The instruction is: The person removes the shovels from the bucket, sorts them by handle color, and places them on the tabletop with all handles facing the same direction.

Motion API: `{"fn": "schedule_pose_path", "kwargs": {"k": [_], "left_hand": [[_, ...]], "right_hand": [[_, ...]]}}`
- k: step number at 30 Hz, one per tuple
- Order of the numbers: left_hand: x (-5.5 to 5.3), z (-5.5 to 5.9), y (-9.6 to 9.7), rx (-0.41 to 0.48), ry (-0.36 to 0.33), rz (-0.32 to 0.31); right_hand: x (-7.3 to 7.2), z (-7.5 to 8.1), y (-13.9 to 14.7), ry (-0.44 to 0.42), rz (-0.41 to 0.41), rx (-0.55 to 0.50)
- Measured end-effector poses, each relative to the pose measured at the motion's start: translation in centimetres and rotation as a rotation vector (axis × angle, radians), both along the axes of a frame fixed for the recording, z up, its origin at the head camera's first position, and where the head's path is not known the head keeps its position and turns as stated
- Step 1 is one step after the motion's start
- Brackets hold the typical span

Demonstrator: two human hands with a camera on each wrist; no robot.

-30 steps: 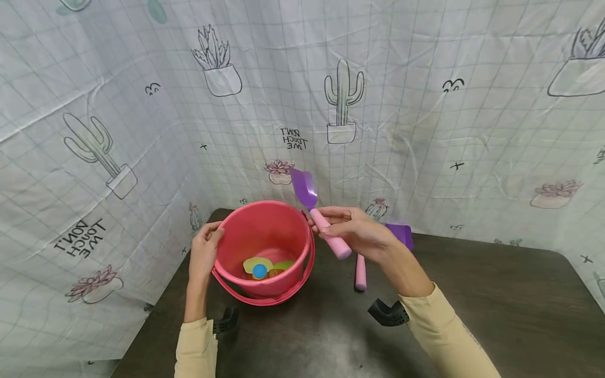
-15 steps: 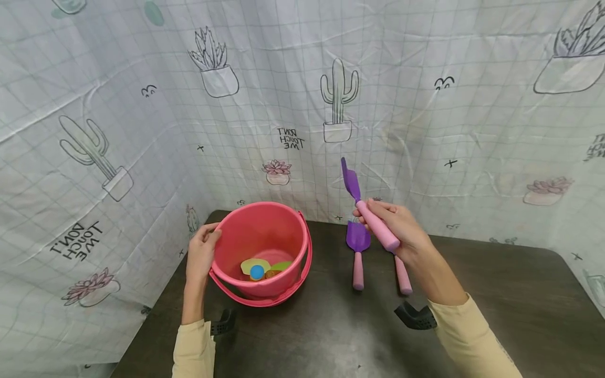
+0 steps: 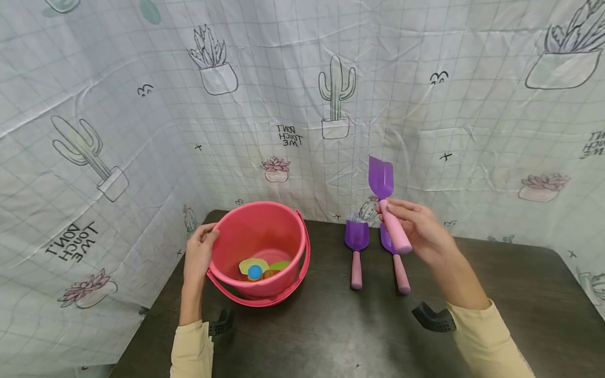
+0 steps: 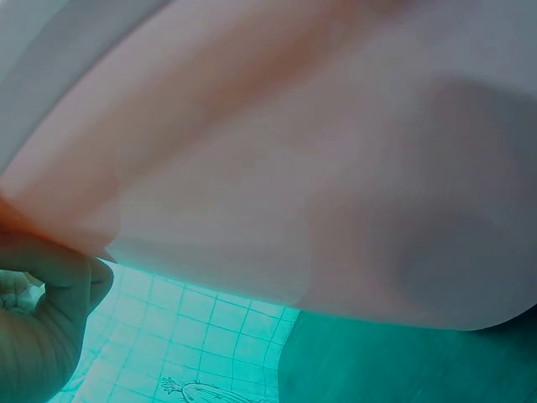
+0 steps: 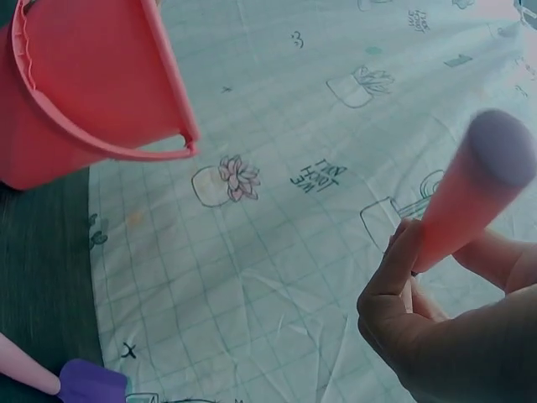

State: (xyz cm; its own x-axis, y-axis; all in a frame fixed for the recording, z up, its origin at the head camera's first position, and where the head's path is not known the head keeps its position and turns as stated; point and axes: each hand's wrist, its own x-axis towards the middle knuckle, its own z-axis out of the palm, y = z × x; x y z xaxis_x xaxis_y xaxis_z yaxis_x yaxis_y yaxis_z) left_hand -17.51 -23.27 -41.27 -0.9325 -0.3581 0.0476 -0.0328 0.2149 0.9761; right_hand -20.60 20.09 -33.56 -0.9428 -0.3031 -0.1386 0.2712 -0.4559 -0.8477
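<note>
My left hand [image 3: 197,254] grips the left rim of a red-pink bucket [image 3: 260,231], thumb over the edge. Inside the bucket lie a blue ball [image 3: 255,272], a pale yellow piece [image 3: 250,264], a green piece [image 3: 280,265] and something orange-brown, partly hidden. My right hand [image 3: 427,231] pinches the pink handle of a toy shovel [image 3: 396,227], its purple blade pointing up above the table. In the right wrist view that shovel's handle [image 5: 478,193] shows end-on. Two matching shovels lie below: one toy shovel [image 3: 356,236] fully visible, another toy shovel [image 3: 400,275] partly covered by the held one.
All of it is on a dark table [image 3: 326,325]. A white grid curtain [image 3: 406,126] with cactus drawings hangs behind and to the left. The bucket's handle [image 3: 283,299] hangs down at its front. A black mount [image 3: 432,317] sits at my right wrist.
My right hand has moved right, away from the bucket, carrying the shovel; its blade has turned. Both shovels on the table have come into fuller view. My left hand stays on the rim.
</note>
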Motion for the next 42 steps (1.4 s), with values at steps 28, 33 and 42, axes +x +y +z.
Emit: {"fn": "schedule_pose_path", "kwargs": {"k": [28, 33, 42], "left_hand": [[-0.5, -0.1, 0.6, -0.029, -0.022, 0.039], [-0.4, 0.0, 0.4, -0.042, -0.016, 0.041], [-0.4, 0.0, 0.7, -0.017, -0.018, 0.036]], "right_hand": [[-1.1, -1.3, 6.3, 0.057, -0.022, 0.11], [-1.2, -2.0, 7.9, 0.027, -0.026, 0.107], [-1.0, -4.4, 10.6, 0.035, -0.063, 0.267]]}}
